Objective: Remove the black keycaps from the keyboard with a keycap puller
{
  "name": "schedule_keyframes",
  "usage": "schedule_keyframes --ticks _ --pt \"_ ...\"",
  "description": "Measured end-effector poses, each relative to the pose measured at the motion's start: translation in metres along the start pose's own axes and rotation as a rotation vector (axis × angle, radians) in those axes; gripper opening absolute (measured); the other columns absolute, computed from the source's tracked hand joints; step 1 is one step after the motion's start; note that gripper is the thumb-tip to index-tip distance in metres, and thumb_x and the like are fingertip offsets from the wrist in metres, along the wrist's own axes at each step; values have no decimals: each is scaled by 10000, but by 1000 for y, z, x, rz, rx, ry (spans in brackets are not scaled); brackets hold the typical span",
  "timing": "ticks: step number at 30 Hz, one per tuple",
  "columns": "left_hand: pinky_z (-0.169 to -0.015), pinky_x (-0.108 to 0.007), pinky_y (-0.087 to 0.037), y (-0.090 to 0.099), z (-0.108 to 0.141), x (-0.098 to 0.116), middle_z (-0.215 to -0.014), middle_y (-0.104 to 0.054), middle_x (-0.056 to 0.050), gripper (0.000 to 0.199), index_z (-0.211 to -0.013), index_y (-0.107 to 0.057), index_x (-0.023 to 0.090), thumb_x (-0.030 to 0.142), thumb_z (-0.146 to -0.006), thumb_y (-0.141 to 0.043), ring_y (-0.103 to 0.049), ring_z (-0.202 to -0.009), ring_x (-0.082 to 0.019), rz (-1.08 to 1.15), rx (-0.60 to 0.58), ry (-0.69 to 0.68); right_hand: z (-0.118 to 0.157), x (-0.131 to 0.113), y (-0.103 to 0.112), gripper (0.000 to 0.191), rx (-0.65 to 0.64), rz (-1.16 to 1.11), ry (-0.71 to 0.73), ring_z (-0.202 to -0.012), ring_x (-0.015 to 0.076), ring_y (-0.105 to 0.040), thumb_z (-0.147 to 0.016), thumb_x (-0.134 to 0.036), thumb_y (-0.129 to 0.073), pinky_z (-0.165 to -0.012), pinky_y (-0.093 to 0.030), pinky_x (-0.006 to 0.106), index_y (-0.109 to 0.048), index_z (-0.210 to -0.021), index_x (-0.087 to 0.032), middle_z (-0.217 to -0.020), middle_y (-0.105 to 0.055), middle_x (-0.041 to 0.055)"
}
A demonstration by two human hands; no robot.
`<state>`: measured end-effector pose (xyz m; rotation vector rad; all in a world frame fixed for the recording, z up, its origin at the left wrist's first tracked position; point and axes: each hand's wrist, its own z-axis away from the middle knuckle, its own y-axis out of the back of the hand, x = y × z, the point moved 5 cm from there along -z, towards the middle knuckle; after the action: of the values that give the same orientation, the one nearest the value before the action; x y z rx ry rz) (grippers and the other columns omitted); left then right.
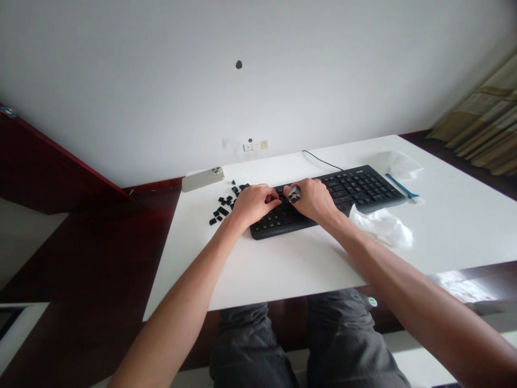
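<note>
A black keyboard (349, 186) lies slightly askew on the white table, and part of its left end has keycaps missing. My right hand (315, 198) is closed round a short tool with a grey, silvery end (294, 194), which points up toward me above the keys; its lower part is hidden. Over the keyboard's left part, my left hand (255, 203) rests with curled fingers, thumb and forefinger close together. Whatever they pinch is too small to make out. Loose black keycaps (222, 210) lie scattered just left of that hand.
At the table's (283, 269) back left lies a phone (203, 179). Crumpled white tissue (383, 227) sits by my right forearm. A blue brush-like tool (402, 186) lies right of the keyboard, near a clear plastic bag (399, 163). The keyboard's cable (322, 160) runs toward the wall.
</note>
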<state>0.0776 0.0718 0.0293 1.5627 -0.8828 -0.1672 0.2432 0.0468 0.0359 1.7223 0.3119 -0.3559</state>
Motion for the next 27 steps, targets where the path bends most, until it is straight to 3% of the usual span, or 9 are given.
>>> schedule_keyframes --ticks 8,15,23,27 --pt "-719 -328 -471 -1 -2 -2 -852 -750 -12 83 -950 -836 275 332 -937 -777 -681 -792 -209 8 -19 10 1 2 -1 484 -38 15 -20 -763 325 -727 -1018 -559 -508 -656 -390 358 -745 -759 -225 -774 -745 160" --pt "-707 -334 -475 1 -1 3 -827 -754 -19 104 -934 -835 264 331 -942 -756 -687 -786 -227 -43 -17 11 -1 2 -2 376 -43 -89 100 -711 272 -679 -978 -453 -567 -651 -375 341 -676 -684 -245 -680 -704 100" --pt "-689 -325 -470 1 0 3 -804 -753 -5 87 -917 -822 265 309 -927 -748 -673 -751 -206 -35 -21 25 -6 12 -11 340 -23 -141 38 -704 265 -663 -920 -463 -638 -659 -405 339 -652 -663 -241 -658 -689 94" --pt "-675 -322 -460 0 0 4 -778 -739 -4 81 -907 -819 260 299 -921 -750 -659 -720 -197 -29 -15 11 -7 14 -13 358 -79 -131 -26 -694 257 -656 -920 -438 -605 -671 -412 345 -644 -626 -238 -671 -692 100"
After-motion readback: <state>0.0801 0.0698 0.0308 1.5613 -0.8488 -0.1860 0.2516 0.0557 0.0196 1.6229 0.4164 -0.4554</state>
